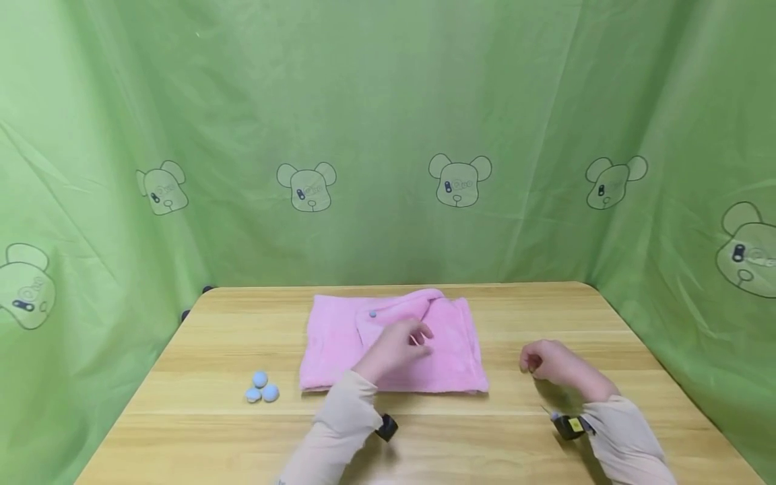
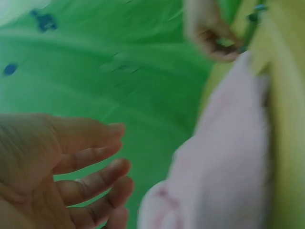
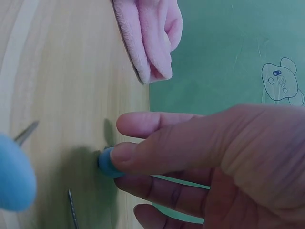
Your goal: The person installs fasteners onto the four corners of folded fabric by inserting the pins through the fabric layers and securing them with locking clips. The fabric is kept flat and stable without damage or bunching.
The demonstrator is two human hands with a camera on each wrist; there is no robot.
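A folded pink fleece blanket (image 1: 333,337) lies on the table, one layer turned back and raised along its far edge. Stuck in that layer is a small blue cap (image 1: 372,314). Above the blanket my left hand (image 1: 397,347) hovers with loosely bent fingers; the left wrist view shows nothing between them. To the blanket's right, my right hand (image 1: 558,367) pinches a blue-headed pin (image 3: 108,164) between thumb and fingers, its shaft hidden. Near that wrist are another blue-headed pin (image 3: 16,174) and a spiral metal shaft (image 3: 72,210), its head out of frame.
Several pale blue round pieces (image 1: 260,379) sit together left of the blanket. The wooden table (image 1: 200,431) has a green curtain (image 1: 388,81) with bear faces behind it and at both sides. Small black cameras (image 1: 568,427) are strapped to both wrists.
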